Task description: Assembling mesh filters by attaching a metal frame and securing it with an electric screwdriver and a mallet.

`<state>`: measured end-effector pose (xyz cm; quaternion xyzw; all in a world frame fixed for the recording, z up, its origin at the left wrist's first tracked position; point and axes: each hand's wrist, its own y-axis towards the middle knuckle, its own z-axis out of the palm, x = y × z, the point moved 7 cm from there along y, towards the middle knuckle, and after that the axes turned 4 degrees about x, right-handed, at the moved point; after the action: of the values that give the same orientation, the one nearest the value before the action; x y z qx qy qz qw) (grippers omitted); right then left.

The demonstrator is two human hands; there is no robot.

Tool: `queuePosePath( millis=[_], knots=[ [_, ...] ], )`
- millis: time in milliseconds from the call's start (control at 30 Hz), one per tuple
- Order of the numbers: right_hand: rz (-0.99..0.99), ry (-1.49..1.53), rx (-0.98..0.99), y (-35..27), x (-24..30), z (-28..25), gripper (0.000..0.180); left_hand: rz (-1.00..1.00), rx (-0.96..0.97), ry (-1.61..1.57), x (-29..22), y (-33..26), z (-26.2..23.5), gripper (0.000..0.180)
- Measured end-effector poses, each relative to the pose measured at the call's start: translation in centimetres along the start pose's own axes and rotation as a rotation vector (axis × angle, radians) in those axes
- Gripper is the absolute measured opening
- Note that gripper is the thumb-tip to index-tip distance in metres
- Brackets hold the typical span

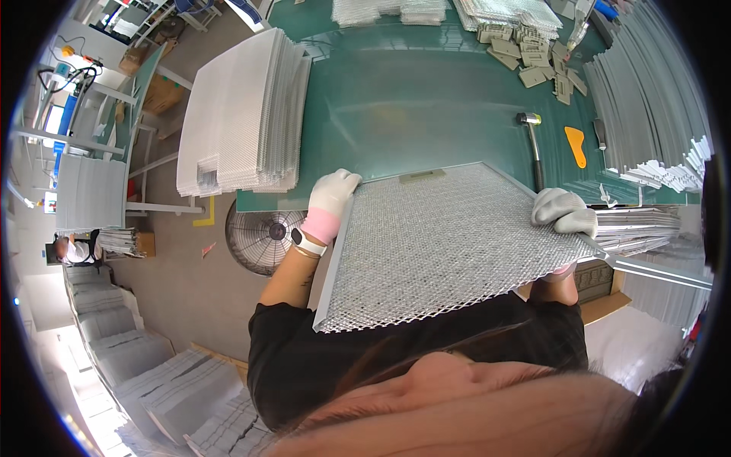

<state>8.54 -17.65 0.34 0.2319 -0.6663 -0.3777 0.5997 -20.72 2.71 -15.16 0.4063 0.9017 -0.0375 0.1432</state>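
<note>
A silvery mesh filter panel (434,236) is tilted in front of my body, its far edge over the green table's near edge. Thin metal framing shows along its left, far and right sides, while bare mesh forms the near edge. My left hand (333,199), in a white and pink glove, grips the left frame near the far corner. On the right side my right hand (562,212), in a grey-white glove, has its fingers curled over the frame. A thin metal strip (659,273) sticks out beyond the panel's near right corner; its join is unclear. A small plate (422,177) sits at the far edge.
On the green table (381,114) are a stack of mesh sheets (232,114), a hammer (531,145), an orange scraper (576,146) and several small grey plates (533,55). Metal strips (647,99) are piled at right. A floor fan (263,236) stands below left.
</note>
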Motion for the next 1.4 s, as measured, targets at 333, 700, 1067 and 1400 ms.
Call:
queuePosePath(
  millis=[333, 700, 1067, 1400],
  knots=[
    [0.074, -0.088, -0.039, 4.0, -2.2, -0.6, 0.033, 0.303, 0.319, -0.161, 0.2, 2.2, -1.1, 0.022],
    [0.385, -0.087, -0.304, 7.1, -9.6, -2.9, 0.024, 0.192, -0.863, -1.081, -4.4, 1.4, -17.8, 0.023],
    [-0.053, -0.194, -0.304, 11.5, -3.9, 0.4, 0.085, 0.216, -1.018, -1.168, -3.5, 1.9, -16.4, 0.026],
    [-0.154, -0.98, 0.585, 16.3, 1.3, 1.2, 0.044, 0.263, -0.949, -1.241, -4.2, 2.2, -16.4, 0.02]
  ],
)
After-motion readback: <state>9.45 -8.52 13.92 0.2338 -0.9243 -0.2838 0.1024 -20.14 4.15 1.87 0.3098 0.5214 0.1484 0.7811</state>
